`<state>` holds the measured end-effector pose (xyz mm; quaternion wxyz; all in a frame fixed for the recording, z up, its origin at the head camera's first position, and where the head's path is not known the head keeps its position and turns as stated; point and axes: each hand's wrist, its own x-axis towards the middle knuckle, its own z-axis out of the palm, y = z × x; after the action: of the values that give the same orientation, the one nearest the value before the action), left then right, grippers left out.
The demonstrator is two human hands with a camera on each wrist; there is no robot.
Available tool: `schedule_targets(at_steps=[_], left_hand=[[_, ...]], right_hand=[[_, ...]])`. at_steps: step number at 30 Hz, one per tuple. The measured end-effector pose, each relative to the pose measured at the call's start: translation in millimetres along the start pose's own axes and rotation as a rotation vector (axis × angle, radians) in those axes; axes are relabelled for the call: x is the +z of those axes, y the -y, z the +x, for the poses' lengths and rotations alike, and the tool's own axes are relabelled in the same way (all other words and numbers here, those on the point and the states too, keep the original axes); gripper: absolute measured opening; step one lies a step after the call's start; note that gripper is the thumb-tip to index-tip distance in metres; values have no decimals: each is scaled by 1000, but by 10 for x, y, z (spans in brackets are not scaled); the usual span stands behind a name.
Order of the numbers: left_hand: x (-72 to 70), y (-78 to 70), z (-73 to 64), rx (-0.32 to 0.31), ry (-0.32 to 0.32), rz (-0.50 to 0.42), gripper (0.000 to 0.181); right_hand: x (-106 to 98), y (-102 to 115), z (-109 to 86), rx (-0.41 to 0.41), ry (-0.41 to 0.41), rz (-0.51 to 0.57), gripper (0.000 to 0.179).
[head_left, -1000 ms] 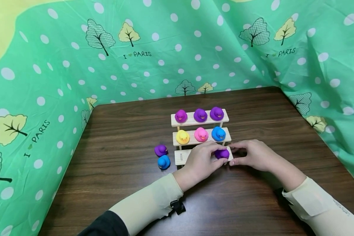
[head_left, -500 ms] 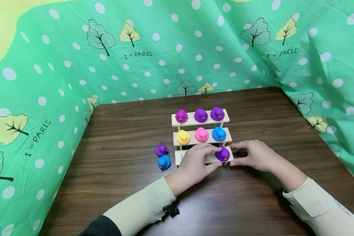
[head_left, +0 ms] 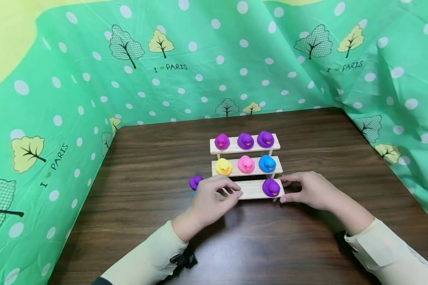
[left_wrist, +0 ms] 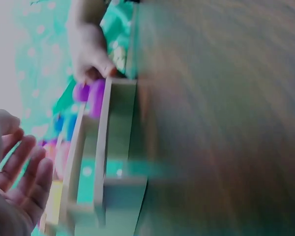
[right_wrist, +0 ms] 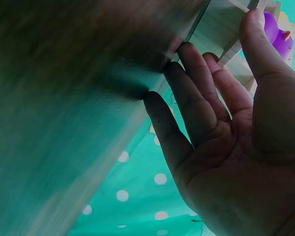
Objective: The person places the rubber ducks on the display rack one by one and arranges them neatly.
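Note:
A wooden three-step stand point(head_left: 251, 191) holds rubber ducks. On its bottom step, one purple duck point(head_left: 271, 187) sits at the right end. My right hand point(head_left: 312, 192) is at that end, fingers extended, with the thumb tip point(right_wrist: 253, 17) right at the step's edge and other fingertips down at the tabletop. My left hand point(head_left: 212, 202) hovers over the bottom step's left end with loosely bent fingers and nothing in them. Just beyond it on the table is another purple duck point(head_left: 195, 182), partly covered by the hand; a blue duck beside it is almost wholly hidden.
The middle step carries a yellow duck point(head_left: 223, 167), a pink duck point(head_left: 246, 164) and a blue duck point(head_left: 267, 163). Magenta point(head_left: 222, 141) and purple ducks point(head_left: 245, 140) line the top step. A green dotted cloth point(head_left: 199, 91) encloses the dark wooden table point(head_left: 146, 178).
My left hand has let go of the purple duck on the bottom step and moved left toward the loose ducks. The right hand stays at the stand's right end. The head view shifted slightly.

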<state>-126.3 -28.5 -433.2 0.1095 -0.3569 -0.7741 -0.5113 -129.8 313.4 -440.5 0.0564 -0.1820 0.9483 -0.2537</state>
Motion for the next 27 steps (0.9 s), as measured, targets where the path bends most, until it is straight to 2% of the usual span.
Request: schedule_targets(at_steps=[2,5,7,10,13,16,22,27], left_hand=[[-117,44,-25,12,-82,-25,7],[-314,127,-64,-13,-188,-31,8],[-452,187,-88,-52,-229,-26,8],[-633,283,-115,-137,-246,-6,10],[-749,394,-125,-216,-226,43,13],[-796,515,-135,-285,-181,100,18],[-775,681,-168,-420,-67,231,32],[-726,725,-168,-492,-14,293,35]], right_hand=[[1,-1,-2,2,1,0,73],[3,-4,0,2,-1,-3,74],[3,-5,2,3,-3,-5,74],[1,-3,7,0,-4,-9,74],[-4,-3,6,1,-3,-8,73],[-8,-7,3,-1,-2,-7,73],[-6,-10,-5,8,9,2,75],[-1,-21,-15,7,11,4,75]])
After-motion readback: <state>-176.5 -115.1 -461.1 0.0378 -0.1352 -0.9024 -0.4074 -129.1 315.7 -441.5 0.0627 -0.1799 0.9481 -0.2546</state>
